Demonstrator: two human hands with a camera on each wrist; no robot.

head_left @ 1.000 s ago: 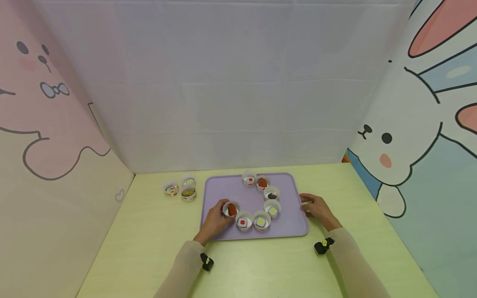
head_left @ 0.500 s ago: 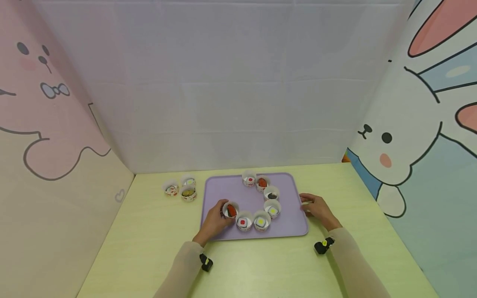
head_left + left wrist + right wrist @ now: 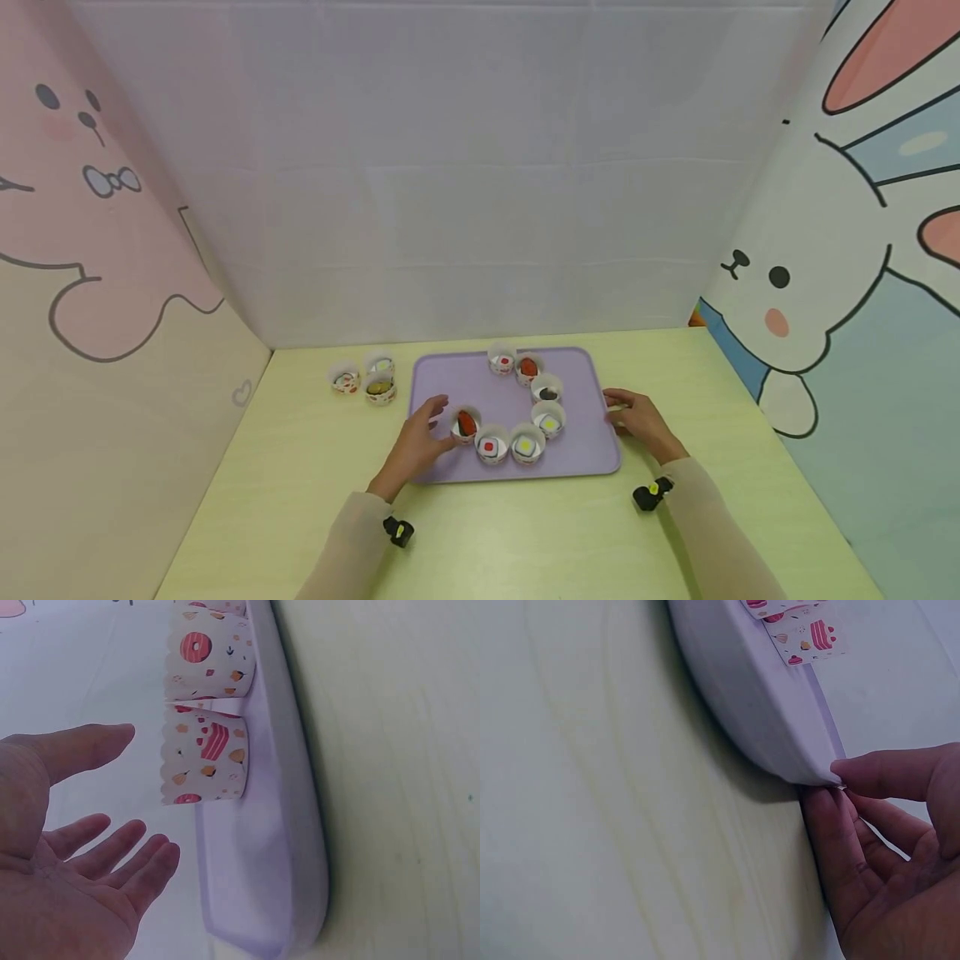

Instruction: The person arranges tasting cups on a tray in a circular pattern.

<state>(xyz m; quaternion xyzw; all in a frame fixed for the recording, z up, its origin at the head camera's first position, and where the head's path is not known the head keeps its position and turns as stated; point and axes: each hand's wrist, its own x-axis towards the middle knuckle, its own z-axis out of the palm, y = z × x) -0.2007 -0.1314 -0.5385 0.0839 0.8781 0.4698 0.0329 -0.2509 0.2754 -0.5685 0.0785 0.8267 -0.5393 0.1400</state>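
On a light purple tray (image 3: 450,379) several printed paper baking cups stand in a curved row, each with a toy sushi piece inside. My left hand (image 3: 411,450) is at the tray's left part, fingers spread apart and holding nothing. Just right of it stands the paper cup with a red-topped sushi piece (image 3: 467,423); in the left wrist view a gap shows between the hand (image 3: 90,847) and the nearest paper cup (image 3: 206,755). At the tray's right rim my right hand (image 3: 643,423) pinches the edge between thumb and fingers, seen closely in the right wrist view.
Left of the tray, a group of 3 paper cups (image 3: 380,388) with toy sushi stands on the pale wooden table (image 3: 525,542). A white cloth wall (image 3: 480,208) rises behind, with cartoon-printed panels at both sides.
My left hand has let go of the paper cup with the red-topped piece and drawn back left, its fingers spreading. That cup stays beside the row. My right hand has not moved.
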